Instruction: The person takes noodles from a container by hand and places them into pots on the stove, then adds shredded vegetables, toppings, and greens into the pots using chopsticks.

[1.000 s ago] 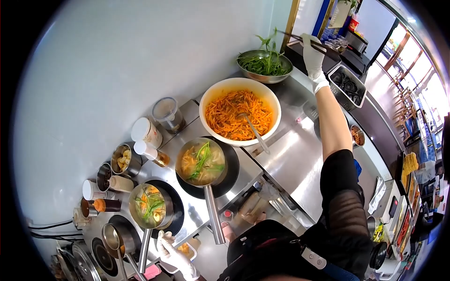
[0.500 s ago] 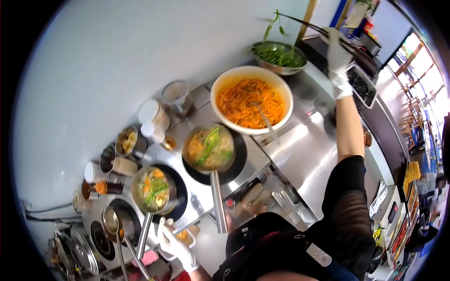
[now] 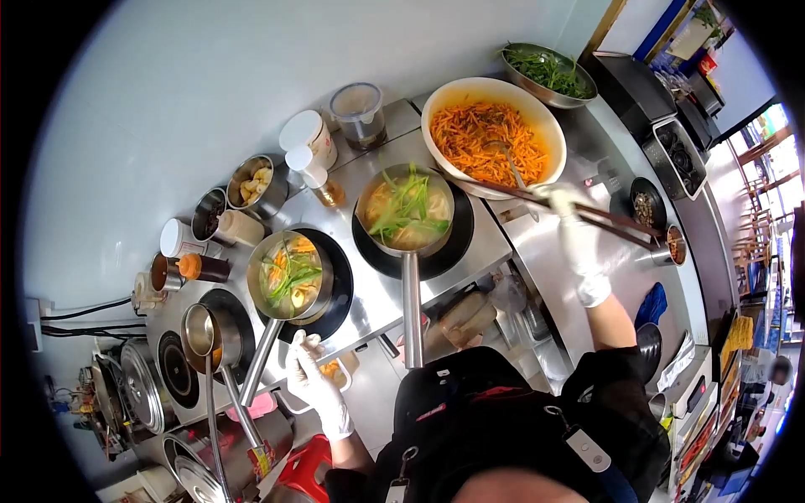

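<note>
My right hand [image 3: 579, 239], in a white glove and blurred by motion, is closed around long dark chopsticks [image 3: 612, 220]. Their tips point left, over the near rim of a white bowl of shredded orange vegetables [image 3: 490, 138]. Left of them, a saucepan [image 3: 410, 260] holds broth topped with green leafy stems [image 3: 411, 205]. My left hand [image 3: 314, 381], also gloved, holds nothing; its fingers are loosely bent and apart. It is beside the handle of a second saucepan [image 3: 265, 356], which contains broth, greens and orange shreds. A metal bowl of greens [image 3: 549, 74] stands at the back.
A third pot [image 3: 231, 339] with a ladle [image 3: 201, 327] sits at the left. Jars [image 3: 310, 138], a lidded clear container [image 3: 359, 113] and metal tubs [image 3: 256, 184] line the wall. Right of the steel counter are a black tray [image 3: 675, 159] and small dishes [image 3: 646, 205].
My right hand has come down from the greens bowl with the chopsticks, which held a green stem earlier. More greens lie in the middle saucepan. My left hand stays near the other handle.
</note>
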`<state>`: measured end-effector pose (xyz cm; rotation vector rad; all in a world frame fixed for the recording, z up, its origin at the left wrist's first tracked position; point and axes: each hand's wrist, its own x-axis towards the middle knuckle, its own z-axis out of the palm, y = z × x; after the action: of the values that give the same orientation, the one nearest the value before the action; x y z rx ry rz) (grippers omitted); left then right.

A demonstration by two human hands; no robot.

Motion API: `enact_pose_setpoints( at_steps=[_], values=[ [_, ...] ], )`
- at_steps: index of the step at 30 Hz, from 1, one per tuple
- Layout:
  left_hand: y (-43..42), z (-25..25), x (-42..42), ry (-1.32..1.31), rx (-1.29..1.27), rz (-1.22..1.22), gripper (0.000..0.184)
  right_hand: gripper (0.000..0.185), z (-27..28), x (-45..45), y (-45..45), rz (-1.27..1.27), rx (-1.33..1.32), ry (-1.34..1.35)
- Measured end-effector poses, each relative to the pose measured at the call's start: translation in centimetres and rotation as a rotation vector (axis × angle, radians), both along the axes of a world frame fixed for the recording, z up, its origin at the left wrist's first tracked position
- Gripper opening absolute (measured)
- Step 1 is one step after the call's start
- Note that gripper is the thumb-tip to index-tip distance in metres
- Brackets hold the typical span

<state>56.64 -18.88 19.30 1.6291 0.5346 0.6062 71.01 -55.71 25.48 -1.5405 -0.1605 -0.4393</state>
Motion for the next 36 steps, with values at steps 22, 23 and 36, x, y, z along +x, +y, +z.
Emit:
enact_pose_setpoints(
  at_steps=[22,23,36],
  values=[
    [5.4,-0.7,-2.1,-0.033,-0.061,-0.095,0.024,0.013,-4.7,-5.6,10.7,0.310,-0.534,0.034],
    [5.5,-0.6,-2.1,-0.031,-0.066,-0.105,0.024,0.012,-4.9,-5.5,10.3,0.269,-0.437,0.167],
    [6.9,-1.2,-3.8,-0.033,-0.127,-0.113,0.023,0.015,-5.6,3.9,9.8,0.048,-0.271,0.141]
  ],
)
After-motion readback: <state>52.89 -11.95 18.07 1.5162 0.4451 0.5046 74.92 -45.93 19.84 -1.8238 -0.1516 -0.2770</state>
